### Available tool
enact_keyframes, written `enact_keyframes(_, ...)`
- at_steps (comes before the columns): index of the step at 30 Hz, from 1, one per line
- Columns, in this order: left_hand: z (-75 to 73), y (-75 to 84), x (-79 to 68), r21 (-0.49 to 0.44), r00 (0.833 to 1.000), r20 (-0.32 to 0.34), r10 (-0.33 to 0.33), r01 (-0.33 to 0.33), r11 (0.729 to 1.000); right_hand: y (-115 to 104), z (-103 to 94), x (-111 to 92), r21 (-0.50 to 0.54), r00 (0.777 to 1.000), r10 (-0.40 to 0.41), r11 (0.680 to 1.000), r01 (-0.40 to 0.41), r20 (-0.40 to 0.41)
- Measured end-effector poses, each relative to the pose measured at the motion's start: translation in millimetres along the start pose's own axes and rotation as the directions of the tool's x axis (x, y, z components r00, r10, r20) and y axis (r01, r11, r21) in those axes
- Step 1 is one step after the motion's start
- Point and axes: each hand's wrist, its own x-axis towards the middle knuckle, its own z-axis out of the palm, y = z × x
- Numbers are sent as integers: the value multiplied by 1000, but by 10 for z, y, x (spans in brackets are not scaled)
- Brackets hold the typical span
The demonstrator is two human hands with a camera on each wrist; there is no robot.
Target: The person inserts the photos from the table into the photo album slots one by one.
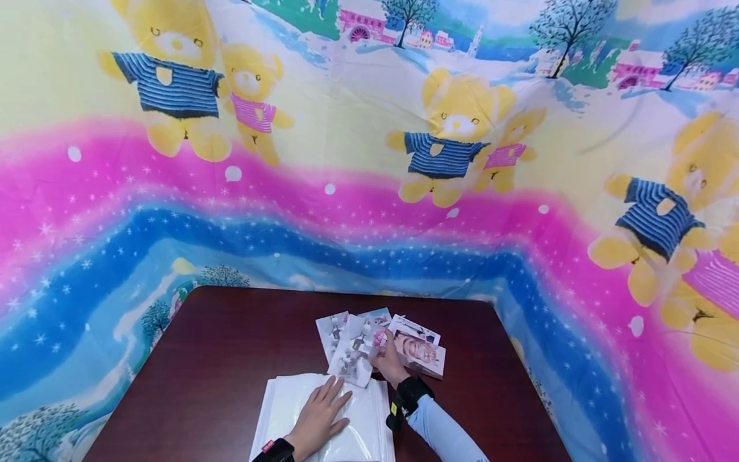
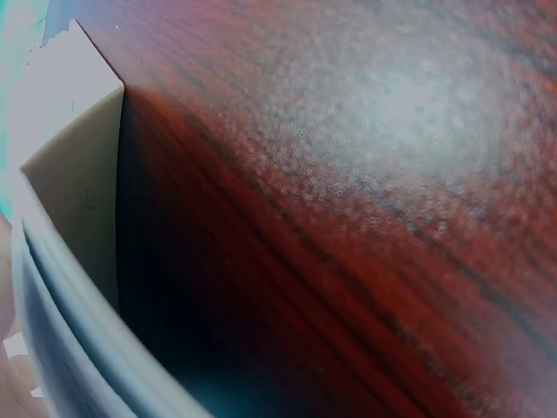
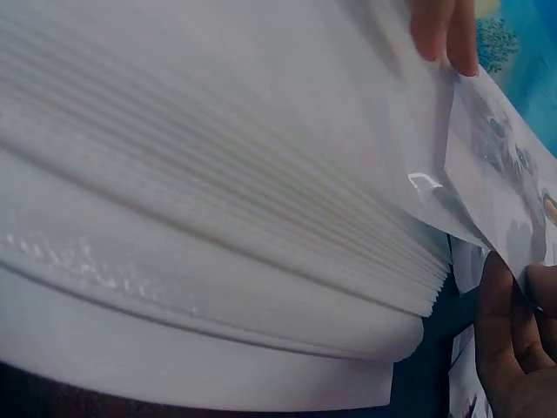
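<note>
A thick white photo album (image 1: 372, 417) with clear plastic sleeves lies open on the table. My left hand (image 1: 317, 414) rests on its page, fingers spread toward the top edge. With my right hand (image 1: 389, 364) I pinch a photo (image 1: 351, 353) by its right side. The photo's lower end overlaps the album's top edge, near my left fingertips (image 3: 431, 35). In the right wrist view, my right hand (image 3: 513, 357) has thumb and fingers on the photo (image 3: 496, 170), close beside the stacked sleeves (image 3: 261, 200). The left wrist view shows the album's side (image 2: 78, 183), not my left hand's fingers.
Several loose photos lie beyond the album: one at the left (image 1: 330, 328), one at the back (image 1: 378, 314) and an overlapping group at the right (image 1: 424, 354). The dark red-brown table (image 1: 231, 346) is enclosed by a bear-printed cloth (image 1: 346, 212).
</note>
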Motion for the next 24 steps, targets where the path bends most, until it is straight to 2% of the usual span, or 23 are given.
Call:
enact_keyframes(6,-5,-4,-2,-4,1000,5,1,-1,1000,-52,-23,30,-108,991,-71,991,84,115)
enact_keyframes(10,3,-11,-1,-32,1000,5,-8,8,999,-50,-28,72,-147,983,-123,979,142,136)
enact_keyframes(13,-16,-5,11,-57,1000,-15,-16,15,998,30,-46,136,-217,976,-165,957,194,142)
enact_keyframes(17,-12,-10,6,-74,999,-19,-27,26,997,137,-69,236,-356,975,-164,911,208,148)
enact_keyframes(19,-4,-13,-4,-77,999,-1,-37,36,996,119,-63,253,-403,979,-135,896,186,152)
enact_keyframes(24,-17,4,-8,-89,999,8,-45,46,995,58,-24,237,-440,981,-125,880,178,145)
